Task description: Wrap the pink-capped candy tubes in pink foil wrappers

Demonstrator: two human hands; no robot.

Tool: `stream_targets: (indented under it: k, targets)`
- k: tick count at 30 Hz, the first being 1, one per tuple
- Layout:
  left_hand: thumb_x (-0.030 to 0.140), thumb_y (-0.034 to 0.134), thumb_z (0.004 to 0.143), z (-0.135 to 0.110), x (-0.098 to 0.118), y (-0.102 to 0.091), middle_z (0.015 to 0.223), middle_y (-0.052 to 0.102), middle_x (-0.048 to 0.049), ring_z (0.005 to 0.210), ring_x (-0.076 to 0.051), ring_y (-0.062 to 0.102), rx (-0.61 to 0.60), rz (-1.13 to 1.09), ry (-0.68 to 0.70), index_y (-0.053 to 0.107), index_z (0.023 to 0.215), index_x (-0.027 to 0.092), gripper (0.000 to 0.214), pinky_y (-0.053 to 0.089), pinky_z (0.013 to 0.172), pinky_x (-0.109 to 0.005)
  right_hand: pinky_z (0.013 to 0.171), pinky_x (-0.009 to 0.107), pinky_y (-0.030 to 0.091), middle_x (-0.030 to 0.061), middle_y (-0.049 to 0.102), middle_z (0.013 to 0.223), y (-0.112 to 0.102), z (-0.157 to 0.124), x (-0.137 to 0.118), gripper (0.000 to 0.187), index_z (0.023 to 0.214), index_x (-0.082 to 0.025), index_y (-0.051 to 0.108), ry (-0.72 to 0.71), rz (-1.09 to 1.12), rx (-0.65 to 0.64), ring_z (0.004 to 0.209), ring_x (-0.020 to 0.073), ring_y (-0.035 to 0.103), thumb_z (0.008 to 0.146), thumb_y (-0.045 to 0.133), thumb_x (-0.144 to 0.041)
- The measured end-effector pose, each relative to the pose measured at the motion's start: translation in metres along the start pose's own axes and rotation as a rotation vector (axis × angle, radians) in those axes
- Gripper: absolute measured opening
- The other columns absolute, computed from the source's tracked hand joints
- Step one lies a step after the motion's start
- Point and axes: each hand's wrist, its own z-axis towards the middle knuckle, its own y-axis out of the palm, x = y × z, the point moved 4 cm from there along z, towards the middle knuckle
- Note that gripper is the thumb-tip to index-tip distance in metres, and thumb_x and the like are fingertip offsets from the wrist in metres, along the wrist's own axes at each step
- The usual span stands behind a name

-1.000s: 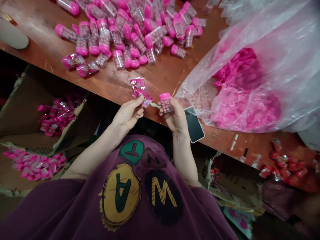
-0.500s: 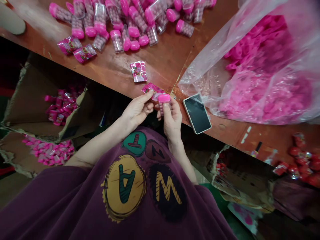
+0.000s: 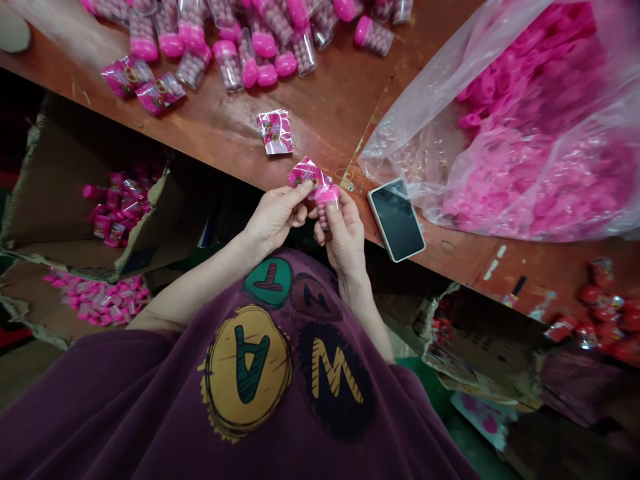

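Note:
My right hand (image 3: 346, 230) is closed round a small clear candy jar (image 3: 327, 200) with a pink lid and pale pink balls inside. Between the thumb and fingers of my left hand (image 3: 281, 212) is a shiny pink printed sleeve (image 3: 303, 172), its far end sticking out past the fingertips. Sleeve and jar touch or nearly touch; the exact contact is hidden by my fingers. A single flat pink sleeve (image 3: 275, 132) lies on the table just beyond my hands. Two more printed pieces, one of them a pink sleeve (image 3: 161, 93), rest farther left.
Many pink-lidded jars (image 3: 265, 43) lie heaped at the table's far side. A phone (image 3: 396, 220) sits right of my hands, beside a clear bag (image 3: 540, 193) of pink plastic parts. Below the edge at left stands a cardboard box (image 3: 50, 180) with wrapped jars; red items (image 3: 607, 307) lie far right.
The pink sleeve in my left hand has tilted upward, and the jar in my right hand has tipped slightly. The whole view has shifted a little.

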Motion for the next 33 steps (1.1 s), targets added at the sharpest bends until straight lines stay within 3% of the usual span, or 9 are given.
stream_targets:
  k: [4, 7, 13, 24, 28, 33]
  targets:
    - [0.037, 0.088, 0.091, 0.002, 0.005, -0.006, 0.050, 0.052, 0.0040, 0.043, -0.003, 0.042, 0.116, 0.016, 0.079, 0.054, 0.061, 0.017, 0.050, 0.028, 0.045, -0.019, 0.045, 0.024, 0.043, -0.0024, 0.069, 0.090, -0.004, -0.003, 0.005, 0.060, 0.145, -0.038, 0.055, -0.009, -0.072, -0.039, 0.056, 0.0091, 0.049, 0.094, 0.076, -0.063]
    - [0.037, 0.090, 0.089, 0.005, 0.007, -0.010, 0.050, 0.050, 0.0054, 0.042, -0.003, 0.040, 0.152, 0.001, 0.080, 0.053, 0.062, 0.017, 0.050, 0.027, 0.044, -0.020, 0.047, 0.025, 0.044, -0.0012, 0.069, 0.090, -0.007, -0.005, 0.003, 0.057, 0.142, -0.037, 0.057, -0.015, -0.074, 0.008, 0.059, 0.0109, 0.050, 0.095, 0.075, -0.063]
    - [0.039, 0.088, 0.092, 0.008, 0.001, -0.007, 0.050, 0.052, 0.0053, 0.041, -0.003, 0.041, 0.117, -0.034, 0.013, 0.057, 0.067, 0.017, 0.046, 0.025, 0.043, -0.021, 0.053, 0.028, 0.047, 0.0016, 0.068, 0.097, -0.003, -0.008, 0.001, 0.055, 0.141, -0.040, 0.054, -0.056, -0.125, 0.084, 0.067, 0.0140, 0.057, 0.095, 0.073, -0.064]
    - [0.043, 0.088, 0.091, 0.008, -0.007, -0.007, 0.049, 0.052, 0.0055, 0.039, -0.004, 0.042, 0.108, -0.013, -0.028, 0.058, 0.068, 0.018, 0.046, 0.027, 0.043, -0.022, 0.052, 0.029, 0.044, 0.0026, 0.069, 0.102, 0.000, -0.011, 0.006, 0.056, 0.141, -0.040, 0.049, -0.045, -0.164, 0.151, 0.061, 0.0126, 0.050, 0.096, 0.068, -0.069]
    - [0.045, 0.086, 0.092, 0.007, -0.008, -0.005, 0.047, 0.053, 0.0043, 0.040, -0.004, 0.044, 0.092, 0.023, -0.025, 0.059, 0.067, 0.017, 0.047, 0.027, 0.044, -0.022, 0.051, 0.028, 0.045, 0.0024, 0.068, 0.102, 0.002, -0.012, 0.009, 0.055, 0.142, -0.039, 0.050, -0.038, -0.172, 0.144, 0.065, 0.0136, 0.056, 0.097, 0.066, -0.068]
    - [0.050, 0.087, 0.090, 0.007, -0.010, -0.004, 0.046, 0.052, 0.0027, 0.043, -0.006, 0.048, 0.044, 0.036, -0.042, 0.060, 0.064, 0.017, 0.050, 0.028, 0.045, -0.022, 0.045, 0.023, 0.041, -0.0028, 0.066, 0.093, 0.003, -0.013, 0.014, 0.059, 0.141, -0.037, 0.050, 0.002, -0.031, 0.093, 0.058, 0.0088, 0.051, 0.094, 0.075, -0.063]
